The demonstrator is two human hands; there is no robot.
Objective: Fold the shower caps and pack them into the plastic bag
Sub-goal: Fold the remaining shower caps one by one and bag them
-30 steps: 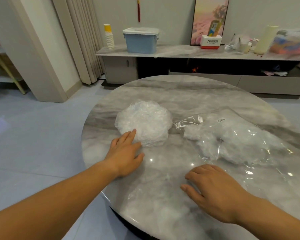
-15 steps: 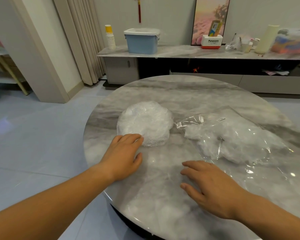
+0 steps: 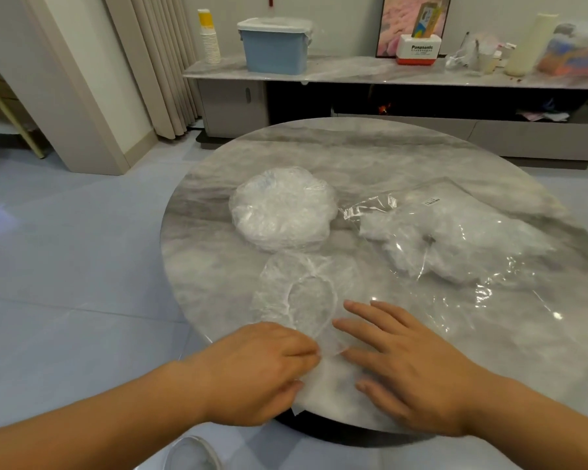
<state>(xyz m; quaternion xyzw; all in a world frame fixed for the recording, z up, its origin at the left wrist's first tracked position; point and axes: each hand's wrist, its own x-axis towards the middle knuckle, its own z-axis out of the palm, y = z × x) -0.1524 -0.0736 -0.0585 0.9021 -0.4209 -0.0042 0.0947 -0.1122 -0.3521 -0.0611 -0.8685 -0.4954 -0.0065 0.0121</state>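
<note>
The near part of the spread shower cap lies under both hands, and its clear film against the pale surface makes its edge hard to trace. Whether the left hand pinches the film or only rests on it cannot be told. The right hand covers whatever lies beneath it. Both forearms run out of frame. The caps in the stack and inside the plastic bag cannot be counted. The bag's label is too small to read.
</note>
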